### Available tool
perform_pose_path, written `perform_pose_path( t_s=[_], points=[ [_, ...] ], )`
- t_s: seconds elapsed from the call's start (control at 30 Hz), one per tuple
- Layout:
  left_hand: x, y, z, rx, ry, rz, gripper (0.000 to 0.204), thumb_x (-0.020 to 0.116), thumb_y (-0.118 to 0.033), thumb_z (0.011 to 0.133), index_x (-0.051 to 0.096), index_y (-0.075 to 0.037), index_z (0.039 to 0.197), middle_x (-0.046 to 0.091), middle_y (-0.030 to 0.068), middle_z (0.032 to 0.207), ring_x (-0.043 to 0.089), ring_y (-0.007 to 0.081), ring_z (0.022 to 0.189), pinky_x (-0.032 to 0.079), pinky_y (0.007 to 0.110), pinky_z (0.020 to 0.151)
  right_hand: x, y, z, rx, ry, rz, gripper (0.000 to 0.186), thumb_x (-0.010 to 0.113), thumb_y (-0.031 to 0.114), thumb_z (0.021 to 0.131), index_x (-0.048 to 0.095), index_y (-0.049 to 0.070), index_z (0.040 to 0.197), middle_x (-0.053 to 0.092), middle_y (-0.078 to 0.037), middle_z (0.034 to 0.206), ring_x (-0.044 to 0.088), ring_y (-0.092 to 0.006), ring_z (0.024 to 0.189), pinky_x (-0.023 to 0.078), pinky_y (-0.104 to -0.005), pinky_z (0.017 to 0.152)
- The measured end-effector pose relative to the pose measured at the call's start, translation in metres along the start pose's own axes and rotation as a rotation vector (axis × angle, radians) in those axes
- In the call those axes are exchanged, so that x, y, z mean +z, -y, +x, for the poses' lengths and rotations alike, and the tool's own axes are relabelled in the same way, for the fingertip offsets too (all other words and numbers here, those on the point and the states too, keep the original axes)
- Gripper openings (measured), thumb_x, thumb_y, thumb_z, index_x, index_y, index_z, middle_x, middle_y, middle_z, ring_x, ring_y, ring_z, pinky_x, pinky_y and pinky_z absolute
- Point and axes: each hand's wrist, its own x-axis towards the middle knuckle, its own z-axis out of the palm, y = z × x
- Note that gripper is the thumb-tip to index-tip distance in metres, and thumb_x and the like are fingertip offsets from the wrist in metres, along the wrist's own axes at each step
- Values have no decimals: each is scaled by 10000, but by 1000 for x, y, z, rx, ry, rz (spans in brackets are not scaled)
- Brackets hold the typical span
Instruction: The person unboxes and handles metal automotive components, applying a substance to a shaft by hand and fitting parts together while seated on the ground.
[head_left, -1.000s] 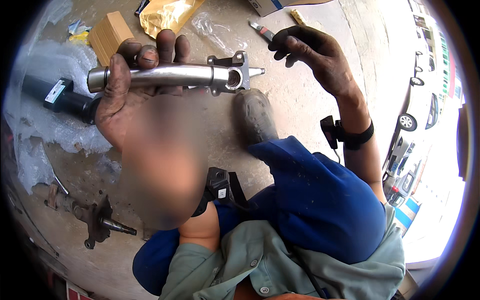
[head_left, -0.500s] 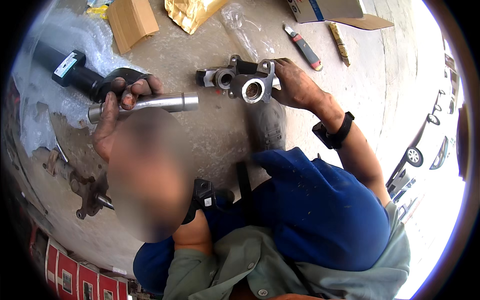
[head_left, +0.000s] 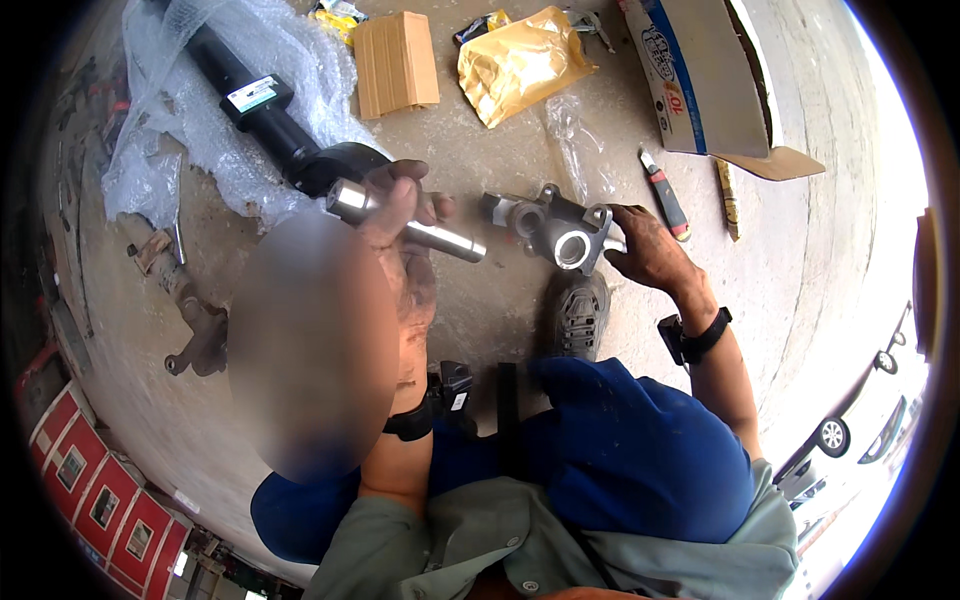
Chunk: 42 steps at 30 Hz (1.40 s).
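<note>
A shiny steel pin [head_left: 450, 241] lies slantwise across my left hand [head_left: 405, 225], whose blackened fingers are closed round its middle. Its thicker end points up and left, and the other end points toward a cast metal knuckle [head_left: 545, 230]. That knuckle has round bores and bolt lugs, and one bright-rimmed bore faces up. My right hand [head_left: 655, 252] grips the knuckle from its right side; some fingertips are hidden behind it. A gap separates pin and knuckle. A blurred patch covers part of the area by my left wrist.
A black shaft-like part [head_left: 265, 125] lies on bubble wrap [head_left: 160, 110] at the far left. A worn metal part [head_left: 195, 325] sits below it. Cardboard [head_left: 397, 65], gold wrapping [head_left: 520, 70], a utility knife [head_left: 665, 195] and an open box [head_left: 705, 80] lie beyond. My shoe [head_left: 580, 315] is below the knuckle.
My left hand has turned the pin from nearly level to slanting down rightward and brought it nearer the knuckle. The right hand keeps its hold. The whole view has shifted.
</note>
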Motion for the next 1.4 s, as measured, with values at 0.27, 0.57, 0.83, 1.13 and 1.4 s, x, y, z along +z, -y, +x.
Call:
perform_pose_path(
  t_s=[0.27,0.57,0.83,1.13,1.4],
  points=[
    [26,9,-13,-209,15,-30,148,677,-93,891,691,30,972,550,23,711,547,125,652,524,290,593,-68,23,8,64,-305,30,431,648,18,899,559,30,1320,692,-169,1164,686,-282,1044,553,-387,921],
    [30,-22,-15,-17,-115,-238,117,659,-117,901,677,-13,952,568,-2,750,531,86,640,516,266,581,-102,129,28,-142,-327,17,368,605,71,963,576,56,1329,698,-130,1125,682,-225,1003,541,-362,910],
    [37,-38,-34,332,70,-66,166,601,-149,960,632,-2,1030,624,52,792,621,140,715,526,288,674,-64,188,34,-320,209,750,556,626,297,991,452,-35,1402,596,-127,1266,534,-205,1213,440,-311,1010],
    [52,-75,-41,536,261,1380,339,525,-233,978,607,-74,1266,681,152,1131,633,284,1119,499,400,946,-44,151,19,479,-607,1186,255,472,255,1034,555,49,1159,619,-86,990,643,-184,815,533,-288,716],
    [-246,-263,-135,252,-57,688,477,521,-399,999,583,-20,1282,675,150,1180,663,237,1027,527,363,881,-27,169,6,-193,-51,1074,289,589,198,1004,447,78,782,396,8,595,330,-59,414,250,-210,333]
  ],
)
